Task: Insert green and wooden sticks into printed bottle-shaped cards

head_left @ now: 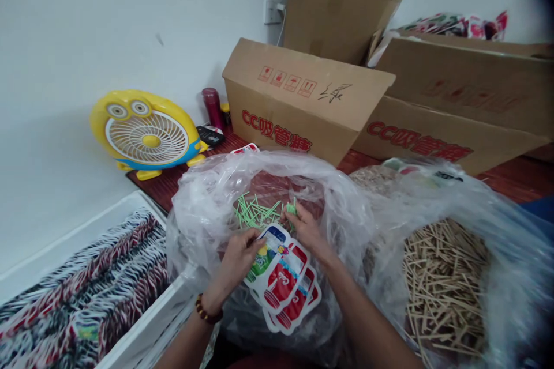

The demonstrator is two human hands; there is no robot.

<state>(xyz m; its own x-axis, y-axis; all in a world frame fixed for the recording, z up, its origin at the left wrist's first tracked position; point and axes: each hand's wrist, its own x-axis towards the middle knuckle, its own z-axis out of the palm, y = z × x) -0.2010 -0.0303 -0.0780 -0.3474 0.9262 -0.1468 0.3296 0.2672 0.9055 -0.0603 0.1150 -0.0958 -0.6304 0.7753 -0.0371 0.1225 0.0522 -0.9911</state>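
Observation:
My left hand (236, 256), a beaded bracelet at its wrist, is closed on the upper edge of several fanned-out bottle-shaped packets (283, 282). Their fronts are red with "Cola" lettering, and one is green and blue. Between the fingertips of my right hand (306, 230) is a small bunch of green sticks (291, 208). Both hands are over the mouth of a clear plastic bag (203, 196), where more loose green sticks (255, 211) lie. The undersides of the packets are hidden.
To the right, another plastic bag (515, 242) holds many tan sticks (445, 288). A white box (142, 305) packed with rows of packets is at lower left. Behind are a yellow fan (151, 141), a dark red flask (212, 108) and cardboard boxes (285, 104).

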